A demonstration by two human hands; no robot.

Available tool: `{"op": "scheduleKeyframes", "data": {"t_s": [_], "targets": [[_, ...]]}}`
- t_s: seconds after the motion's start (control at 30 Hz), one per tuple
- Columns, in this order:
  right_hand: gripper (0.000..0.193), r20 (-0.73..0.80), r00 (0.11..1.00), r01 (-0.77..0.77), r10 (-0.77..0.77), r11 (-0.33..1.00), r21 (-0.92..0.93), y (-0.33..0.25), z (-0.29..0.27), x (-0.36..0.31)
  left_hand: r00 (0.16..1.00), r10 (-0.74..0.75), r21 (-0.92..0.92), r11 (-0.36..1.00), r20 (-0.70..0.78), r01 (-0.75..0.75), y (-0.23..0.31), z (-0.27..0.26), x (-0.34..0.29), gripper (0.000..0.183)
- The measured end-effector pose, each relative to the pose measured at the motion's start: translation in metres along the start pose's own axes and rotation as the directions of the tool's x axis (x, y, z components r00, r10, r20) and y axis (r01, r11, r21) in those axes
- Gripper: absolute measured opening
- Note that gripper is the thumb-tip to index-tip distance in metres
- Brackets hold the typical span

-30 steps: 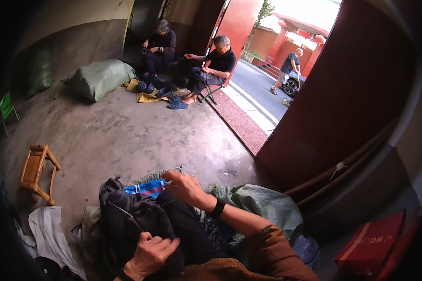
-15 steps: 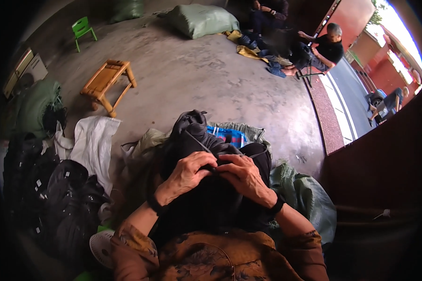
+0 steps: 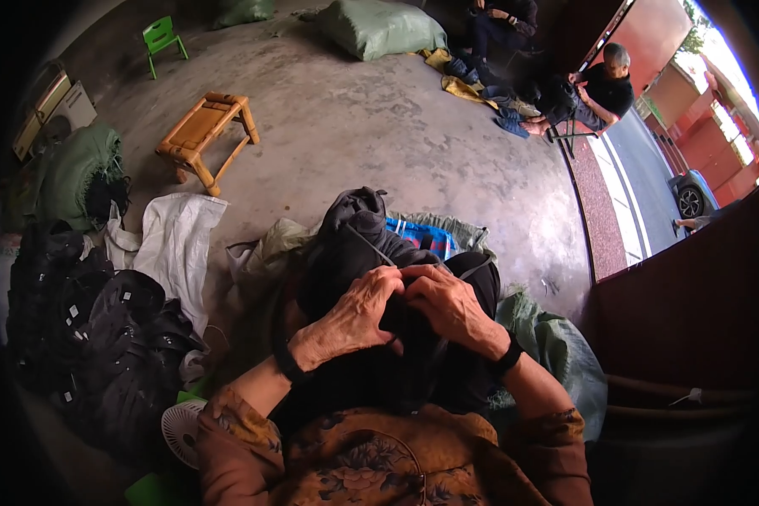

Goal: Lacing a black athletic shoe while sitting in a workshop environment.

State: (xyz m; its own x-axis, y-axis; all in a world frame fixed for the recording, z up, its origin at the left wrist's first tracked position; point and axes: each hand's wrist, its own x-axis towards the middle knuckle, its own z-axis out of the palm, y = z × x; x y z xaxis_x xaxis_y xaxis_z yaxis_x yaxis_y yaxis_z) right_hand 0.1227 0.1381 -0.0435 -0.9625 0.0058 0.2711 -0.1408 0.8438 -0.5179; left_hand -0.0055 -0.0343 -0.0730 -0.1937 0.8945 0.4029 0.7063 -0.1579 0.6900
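Note:
My left hand (image 3: 354,314) and my right hand (image 3: 457,309) meet over my lap, their fingertips touching or nearly so. Between them lies black cloth (image 3: 403,319), which blends with my dark trousers, so its outline and kind are hard to tell. The left fingers are bent at its upper edge, with the thumb lower and apart. The right fingers curl over the same edge; their tips are partly hidden. Just beyond the hands is a bunched dark grey cloth piece (image 3: 358,215) with a thin grey cord or strap (image 3: 369,245) running from it.
A heap of black cloth items with small white tags (image 3: 101,337) lies at my left, beside a white sack (image 3: 181,244) and small fan (image 3: 181,430). A green sack (image 3: 557,346) is at my right. Ahead stand a bamboo stool (image 3: 207,131) and green chair (image 3: 162,40). Two people sit far right.
Both hands have shifted slightly up the cloth, and my left thumb has moved down, away from the fingers. The whole view has turned a little. The passer-by outside is now mostly hidden.

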Motion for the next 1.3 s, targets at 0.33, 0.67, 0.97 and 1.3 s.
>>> {"op": "scheduleKeyframes", "data": {"t_s": [0.33,0.67,0.97,1.3], "targets": [[0.015,-0.542,0.798,-0.537,0.264,0.719,-0.441,0.076,-0.078,-0.089,0.987,-0.04,-0.138,0.989,0.153,0.061,-0.001,-0.02,0.006,0.071],[0.056,0.247,0.969,0.07,-0.006,0.966,-0.248,-0.067,0.034,-0.119,0.965,-0.246,-0.253,0.943,-0.091,0.216,-0.024,-0.002,0.023,0.029],[0.039,-0.498,0.865,-0.055,0.061,0.998,0.026,-0.02,-0.035,-0.034,0.925,-0.353,-0.342,0.894,-0.143,0.289,-0.032,0.017,0.012,0.071],[0.058,-0.066,0.481,-0.693,0.874,0.425,0.583,0.169,0.001,0.038,0.912,-0.405,-0.27,0.872,0.071,0.408,-0.017,0.025,0.01,0.076]]}}
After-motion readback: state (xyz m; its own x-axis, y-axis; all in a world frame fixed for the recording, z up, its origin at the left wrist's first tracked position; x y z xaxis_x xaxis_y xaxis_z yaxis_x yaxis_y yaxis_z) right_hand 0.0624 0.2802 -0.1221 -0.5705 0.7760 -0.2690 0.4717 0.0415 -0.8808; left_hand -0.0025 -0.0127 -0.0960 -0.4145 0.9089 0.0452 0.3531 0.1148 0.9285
